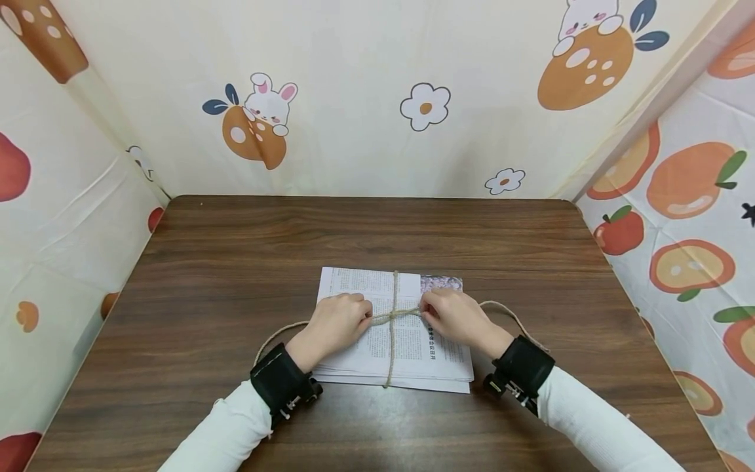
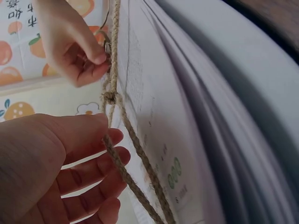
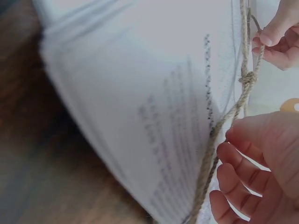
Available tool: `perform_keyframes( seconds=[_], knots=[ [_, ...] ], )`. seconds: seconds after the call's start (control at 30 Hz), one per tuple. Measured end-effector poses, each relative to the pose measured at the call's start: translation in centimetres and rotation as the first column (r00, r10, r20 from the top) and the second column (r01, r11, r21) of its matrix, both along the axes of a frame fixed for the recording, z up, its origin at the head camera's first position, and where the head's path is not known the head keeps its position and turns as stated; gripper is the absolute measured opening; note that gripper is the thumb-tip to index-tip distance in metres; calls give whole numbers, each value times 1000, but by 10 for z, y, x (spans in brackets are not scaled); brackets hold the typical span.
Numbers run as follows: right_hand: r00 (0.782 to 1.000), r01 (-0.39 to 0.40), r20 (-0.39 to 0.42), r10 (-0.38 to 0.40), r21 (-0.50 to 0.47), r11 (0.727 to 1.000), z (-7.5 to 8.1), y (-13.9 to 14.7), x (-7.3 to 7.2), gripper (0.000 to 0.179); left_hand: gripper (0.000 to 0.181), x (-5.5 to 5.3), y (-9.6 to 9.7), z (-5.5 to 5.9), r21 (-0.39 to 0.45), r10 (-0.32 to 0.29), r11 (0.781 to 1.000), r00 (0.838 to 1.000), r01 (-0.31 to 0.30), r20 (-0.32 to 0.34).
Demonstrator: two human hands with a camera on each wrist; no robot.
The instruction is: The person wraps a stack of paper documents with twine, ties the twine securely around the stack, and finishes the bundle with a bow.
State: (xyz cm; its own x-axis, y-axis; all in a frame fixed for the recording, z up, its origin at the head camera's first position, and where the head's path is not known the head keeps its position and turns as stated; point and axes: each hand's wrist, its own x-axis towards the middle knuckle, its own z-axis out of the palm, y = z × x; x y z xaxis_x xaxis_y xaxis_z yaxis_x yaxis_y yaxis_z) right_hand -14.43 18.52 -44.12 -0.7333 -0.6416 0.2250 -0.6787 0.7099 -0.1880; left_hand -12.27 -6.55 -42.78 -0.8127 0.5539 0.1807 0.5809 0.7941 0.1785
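A stack of printed paper sheets [image 1: 366, 360] lies flat, bound crosswise with beige twine [image 1: 392, 351]. The strands meet in a knot [image 1: 391, 316] near the stack's middle, also visible as a knot [image 2: 110, 97] in the left wrist view. To the left of the knot, my left hand [image 1: 339, 321] pinches one twine end between thumb and forefinger. My right hand [image 1: 459, 318] pinches the other end on the right side. Loose twine curves outward past both hands. In the right wrist view, the right hand's [image 3: 261, 158] other fingers are loosely bent.
The stack rests on a dark wood-grain table [image 1: 236, 262]. A patterned cream backdrop [image 1: 354, 157] rises behind its far edge, with fruit-printed sheets [image 1: 684, 262] along the sides. A patterned purple-grey piece [image 1: 442, 282] shows at the stack's far right corner.
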Motion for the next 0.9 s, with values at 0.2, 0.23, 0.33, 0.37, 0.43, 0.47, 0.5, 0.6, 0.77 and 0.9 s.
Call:
perform_keyframes(
  seconds=[0.2, 0.23, 0.33, 0.37, 0.43, 0.47, 0.5, 0.6, 0.77, 0.9],
  knots=[
    [1000, 11, -17, -11, 3, 1000, 7, -9, -6, 8, 6, -1, 2, 3, 1, -5, 1000, 1000, 5, -13],
    [1000, 9, -19, -9, 3, 1000, 8, -11, -7, 7, 6, -1, 3, 3, -1, -6, 1000, 1000, 6, -11],
    [999, -3, -34, 2, -3, 1000, 8, -16, -8, 7, 6, -2, 5, 3, -21, -2, 1000, 1000, 2, -4],
    [999, -7, -37, 7, -5, 1000, 8, -18, -9, 7, 6, -2, 6, 3, -24, -3, 1000, 1000, 3, -5],
    [999, -19, -35, 19, -12, 1000, 7, -21, -10, 7, 6, -3, 8, 3, -29, -7, 1000, 1000, 7, -14],
    [999, -24, -36, 23, -13, 1000, 7, -23, -10, 7, 6, -3, 8, 3, -30, -8, 1000, 1000, 8, -18],
    [999, -26, -31, 26, -13, 1000, 6, -24, -11, 6, 7, -3, 8, 3, -28, -11, 1000, 1000, 10, -26],
    [1000, -29, -7, 29, -8, 1000, 6, -27, -11, 5, 7, -3, 9, 5, -15, -17, 1000, 999, 17, -48],
    [997, -33, 66, 34, -17, 999, 5, -29, -10, 3, 9, -3, 9, 8, 15, -19, 1000, 997, 20, -78],
    [990, -36, 134, 41, -41, 999, 6, -29, -9, 4, 10, -3, 9, 9, 35, -13, 999, 995, 17, -102]
  ],
)
